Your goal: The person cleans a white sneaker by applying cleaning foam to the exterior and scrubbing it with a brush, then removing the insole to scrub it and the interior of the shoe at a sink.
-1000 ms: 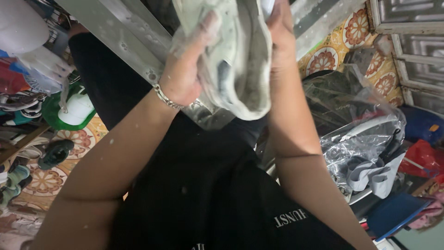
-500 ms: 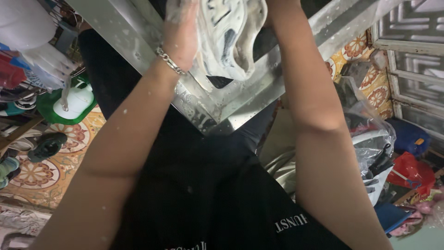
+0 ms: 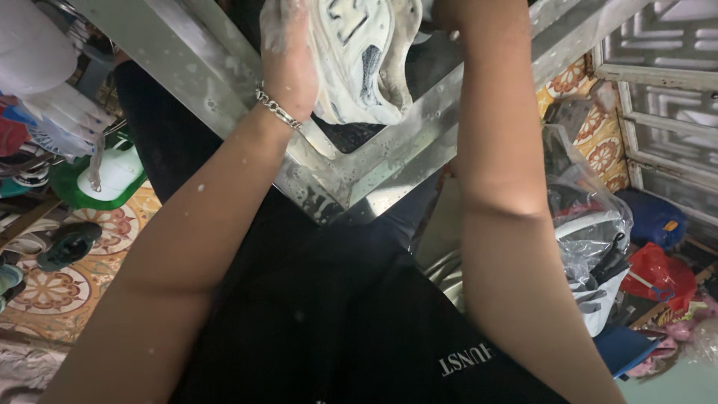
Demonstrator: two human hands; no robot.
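White and soapy, a worn sneaker is held at the far edge of the view, above the corner of a wet steel sink. The left hand is pressed flat against the shoe's left side, its fingers wrapped on the upper and flecked with suds. A silver chain bracelet is worn at that wrist. The right hand is almost wholly cut off by the top of the frame; it appears to be set against the shoe's right side, but whether its fingers are clamped or apart cannot be told. Both forearms are raised from near to far, with a black shirt seen between them.

On the left, a green and white tub and dark sandals are seen on a patterned tile floor. On the right, a clear plastic bag of clutter is set near a red bag, below a white lattice screen.
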